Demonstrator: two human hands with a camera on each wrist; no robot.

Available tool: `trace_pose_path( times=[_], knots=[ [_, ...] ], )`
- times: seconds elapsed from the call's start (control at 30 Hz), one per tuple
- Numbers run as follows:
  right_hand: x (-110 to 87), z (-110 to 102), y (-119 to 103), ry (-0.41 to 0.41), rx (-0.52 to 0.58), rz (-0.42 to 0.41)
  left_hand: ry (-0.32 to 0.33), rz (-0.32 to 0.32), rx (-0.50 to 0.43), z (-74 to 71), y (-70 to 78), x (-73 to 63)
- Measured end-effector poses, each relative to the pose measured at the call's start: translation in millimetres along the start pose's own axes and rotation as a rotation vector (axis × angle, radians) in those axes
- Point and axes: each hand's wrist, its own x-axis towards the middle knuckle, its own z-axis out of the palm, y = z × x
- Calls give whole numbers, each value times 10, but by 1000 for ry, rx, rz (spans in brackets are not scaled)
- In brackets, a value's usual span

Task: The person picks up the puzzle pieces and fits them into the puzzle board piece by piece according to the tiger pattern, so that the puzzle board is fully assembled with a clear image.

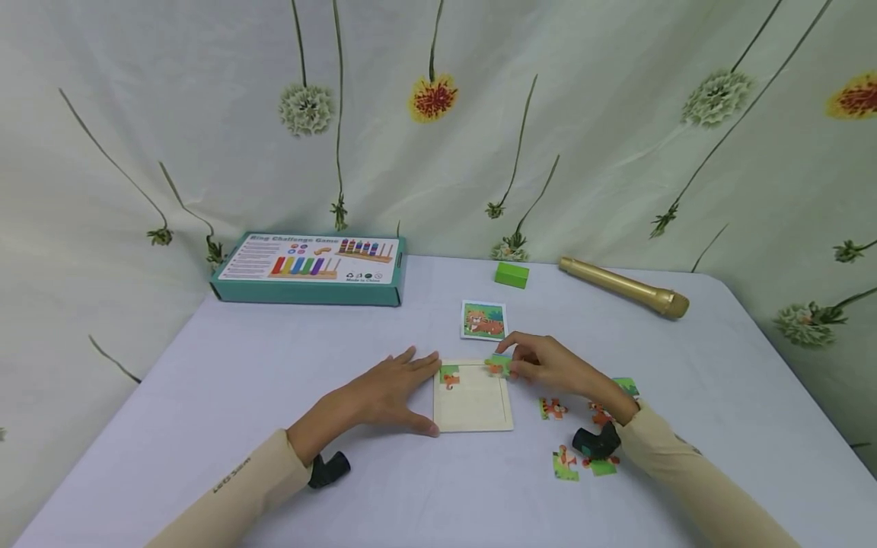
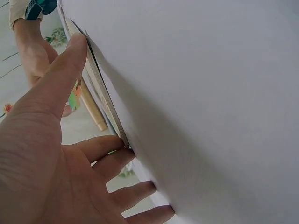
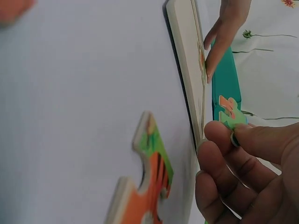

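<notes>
pinching one puzzle piece (image 1: 496, 366): right hand (image 1: 546, 362), over the far right corner of a wooden tray (image 1: 473, 409). tray: mid-counter (image 1: 418, 487), between left and right edges (laid piece (image 1: 449, 374) in its far left corner). left hand (image 1: 387, 390): fingers spread, touching tray's left edge. loose pieces (image 1: 566, 464): toward counter's right edge. possible fault: tray skewing, should the left hand lift; piece dropping askew, should the pinch slip.

We log a pale square puzzle tray (image 1: 473, 409) flat on the tabletop (image 1: 370, 335); orange-and-green corner piece (image 1: 449, 375) in its far-left corner; raised piece (image 1: 498, 366) pinched over its far-right; loose pieces (image 1: 566, 466) toward the tabletop's right edge.
</notes>
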Motion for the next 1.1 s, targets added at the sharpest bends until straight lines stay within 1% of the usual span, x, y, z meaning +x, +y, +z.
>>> trace_pose_path(
  times=[0.27,0.47,1.1],
  knots=[
    [141,99,-30,-46,37,-39,-4,-2,3,6,-12,-2],
    [206,151,-78,-73,70,-31,-1,-10,7,8,-15,-4],
    [294,248,-106,-59,50,7,3,-5,29,14,-7,10]
  ],
)
